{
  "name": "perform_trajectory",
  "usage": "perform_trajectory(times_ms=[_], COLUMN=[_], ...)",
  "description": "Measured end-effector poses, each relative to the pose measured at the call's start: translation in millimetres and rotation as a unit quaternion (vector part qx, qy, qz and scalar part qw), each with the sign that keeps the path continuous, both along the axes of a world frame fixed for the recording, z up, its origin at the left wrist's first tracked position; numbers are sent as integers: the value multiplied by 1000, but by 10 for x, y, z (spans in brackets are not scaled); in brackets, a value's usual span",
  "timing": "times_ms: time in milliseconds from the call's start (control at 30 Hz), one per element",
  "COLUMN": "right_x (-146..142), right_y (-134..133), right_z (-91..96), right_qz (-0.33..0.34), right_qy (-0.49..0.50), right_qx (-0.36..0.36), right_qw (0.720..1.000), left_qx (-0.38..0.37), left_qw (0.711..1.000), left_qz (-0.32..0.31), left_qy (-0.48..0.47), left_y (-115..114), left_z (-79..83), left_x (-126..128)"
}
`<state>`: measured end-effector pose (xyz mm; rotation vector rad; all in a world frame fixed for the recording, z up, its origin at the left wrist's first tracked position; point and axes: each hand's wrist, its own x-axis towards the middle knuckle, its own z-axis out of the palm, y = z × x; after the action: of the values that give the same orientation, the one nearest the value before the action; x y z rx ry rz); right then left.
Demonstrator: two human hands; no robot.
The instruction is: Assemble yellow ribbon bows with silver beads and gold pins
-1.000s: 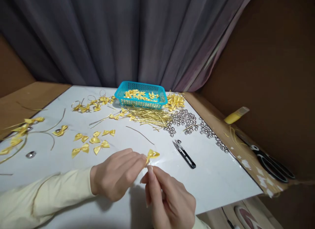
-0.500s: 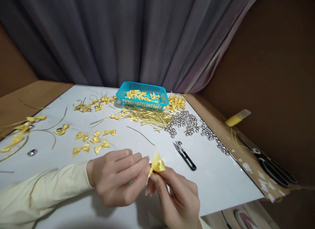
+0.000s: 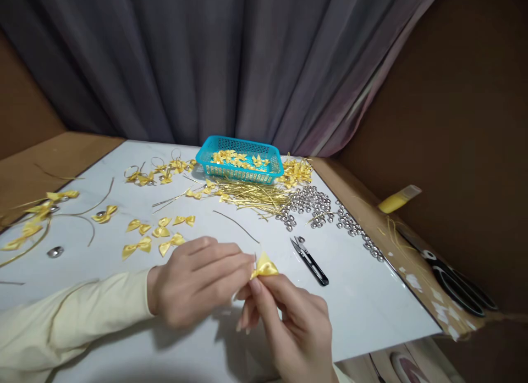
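Observation:
A small yellow satin bow [image 3: 264, 266] is pinched between both of my hands just above the white table top [image 3: 371, 300]. My left hand [image 3: 198, 281] comes in from the left, fingertips closed on the bow's left side. From below, my right hand [image 3: 291, 325] grips the bow with thumb and forefinger. Several finished yellow bows [image 3: 159, 233] lie a little to the left behind my hands. Black thread snips [image 3: 310, 260] lie just right of the bow.
A turquoise basket [image 3: 240, 160] with yellow bows stands at the back. In front of it lie gold pins [image 3: 251, 195] and silver beads [image 3: 313, 203]. Bows on wire [image 3: 33, 223] lie far left. Large black scissors [image 3: 457, 281] and a yellow tube [image 3: 398, 199] rest on the brown right ledge.
The bow has dropped slightly and turned in my fingers. My right hand has come up under it and now pinches it together with the left. The view shifted a little.

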<state>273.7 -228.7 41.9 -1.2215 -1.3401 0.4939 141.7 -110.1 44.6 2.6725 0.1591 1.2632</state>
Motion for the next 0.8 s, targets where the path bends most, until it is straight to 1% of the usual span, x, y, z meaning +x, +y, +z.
perform_trajectory(times_ms=[33, 67, 100, 133, 200, 267, 333, 400, 433, 500, 600, 700, 800], right_x=[29, 69, 119, 175, 296, 410, 504, 572, 595, 618, 602, 553, 503], right_y=[5, 6, 2, -3, -7, 21, 98, 220, 290, 423, 557, 606, 623], right_z=[20, 46, 77, 113, 190, 264, 327, 373, 389, 407, 397, 337, 235], right_qz=[24, 43, 51, 44, 8, -30, -57, -52, -29, 43, 143, 229, 293], right_qy=[28, 51, 69, 78, 83, 67, 21, -38, -59, -69, -35, 44, 155], right_qx=[-28, -54, -77, -93, -112, -112, -112, -130, -146, -187, -262, -320, -340], right_qw=[999, 996, 993, 992, 990, 991, 992, 989, 987, 979, 954, 918, 880], left_qx=[20, 14, -28, -65, -137, -179, -202, -218, -223, -232, -246, -266, -292], left_qw=[999, 998, 998, 996, 990, 983, 979, 976, 975, 973, 968, 962, 954], left_qz=[-37, -62, -55, -46, -15, 7, 10, 1, -5, -19, -38, -46, -57], left_qy=[-15, -28, -33, -43, -43, -30, -18, -8, -4, 4, 14, 32, 46], left_y=[1, 6, 13, 19, 23, 15, 2, -9, -13, -19, -24, -22, -17], left_z=[-2, 7, 24, 46, 85, 108, 117, 124, 130, 145, 168, 180, 180], left_x=[15, 35, 59, 80, 109, 113, 103, 93, 90, 91, 103, 117, 127])
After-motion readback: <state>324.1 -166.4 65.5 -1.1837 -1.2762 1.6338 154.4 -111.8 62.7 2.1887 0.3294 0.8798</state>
